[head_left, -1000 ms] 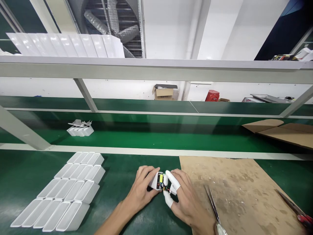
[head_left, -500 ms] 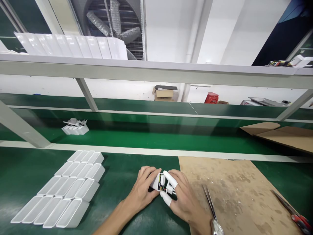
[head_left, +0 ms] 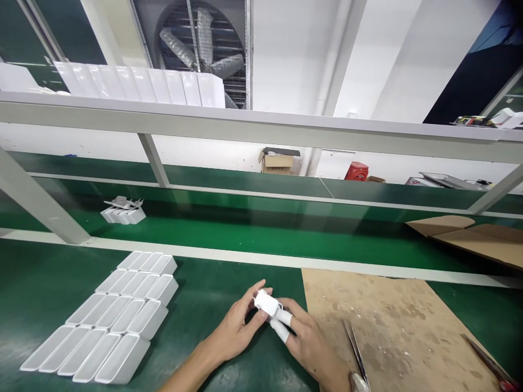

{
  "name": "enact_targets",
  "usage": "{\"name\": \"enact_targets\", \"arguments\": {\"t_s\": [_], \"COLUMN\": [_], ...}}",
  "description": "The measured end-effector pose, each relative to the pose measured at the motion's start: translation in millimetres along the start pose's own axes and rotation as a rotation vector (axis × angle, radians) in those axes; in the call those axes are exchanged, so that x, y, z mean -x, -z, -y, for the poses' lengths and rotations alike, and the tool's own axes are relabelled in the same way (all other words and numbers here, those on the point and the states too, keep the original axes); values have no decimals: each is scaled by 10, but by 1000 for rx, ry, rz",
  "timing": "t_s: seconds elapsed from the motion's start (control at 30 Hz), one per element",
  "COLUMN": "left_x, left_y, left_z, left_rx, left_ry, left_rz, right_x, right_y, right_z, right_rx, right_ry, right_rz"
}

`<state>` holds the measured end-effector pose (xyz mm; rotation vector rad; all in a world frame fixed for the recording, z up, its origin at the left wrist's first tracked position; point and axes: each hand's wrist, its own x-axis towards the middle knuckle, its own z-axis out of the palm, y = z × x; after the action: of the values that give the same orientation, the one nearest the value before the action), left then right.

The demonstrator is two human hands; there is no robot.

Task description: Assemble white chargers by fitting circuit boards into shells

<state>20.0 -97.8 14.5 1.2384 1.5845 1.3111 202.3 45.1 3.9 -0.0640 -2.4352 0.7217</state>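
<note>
A small white plug adapter (head_left: 267, 302) is between my hands above the green bench, with what look like two short pins pointing left. My left hand (head_left: 235, 332) curls around its left end, thumb below and fingers behind. My right hand (head_left: 308, 340) pinches its right end with thumb and forefinger, both in white finger covers. Its smooth white face is turned up, so the inside is hidden. Tweezers (head_left: 356, 348) lie just right of my right hand, on a stained cardboard sheet (head_left: 392, 305).
Rows of open white plastic cases (head_left: 122, 356) stand left on the bench. Red-handled scissors (head_left: 486, 359) lie at the right, partly cut off. Behind, a cluster of white parts (head_left: 123, 211) and a cardboard piece (head_left: 478, 239) sit on a green surface below a shelf (head_left: 261, 122).
The adapter has been turned: its open side with circuit board and wires showed before, and now a closed white face shows. Both hands have shifted their grip. The view has tilted slightly.
</note>
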Motion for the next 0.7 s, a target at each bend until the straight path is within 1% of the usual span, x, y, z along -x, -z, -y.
{"name": "enact_targets", "arguments": {"t_s": [0.1, 0.17, 0.2, 0.27, 0.33, 0.37, 0.43, 0.5, 0.53, 0.63, 0.7], "left_x": [32, 51, 58, 65, 63, 60, 51, 40, 35, 18, 8], "left_y": [7, 7, 5, -6, -22, -30, -36, -31, -25, -8, -2], "left_z": [2, 24, 38, 67, 91, 100, 113, 122, 128, 153, 177], "left_rx": [-101, -162, -183, -221, -250, -255, -242, -229, -229, -245, -244], "left_ry": [-15, -68, -96, -128, -114, -96, -68, -68, -77, -97, -94], "left_rz": [-37, -59, -69, -96, -133, -150, -183, -199, -200, -207, -213], "right_x": [-6, -15, -22, -40, -51, -51, -34, -2, 14, 36, 21], "right_y": [-20, 2, 15, 33, 24, 10, -30, -63, -71, -55, -27], "right_z": [10, 20, 26, 34, 34, 30, 18, 5, 1, 10, 36], "right_rx": [34, 9, -9, -24, -19, -10, 10, 34, 42, 36, 27], "right_ry": [27, 24, 17, -1, -22, -29, -46, -68, -76, -95, -116], "right_rz": [-72, -118, -121, -73, 1, 11, -36, -68, -57, 35, 54]}}
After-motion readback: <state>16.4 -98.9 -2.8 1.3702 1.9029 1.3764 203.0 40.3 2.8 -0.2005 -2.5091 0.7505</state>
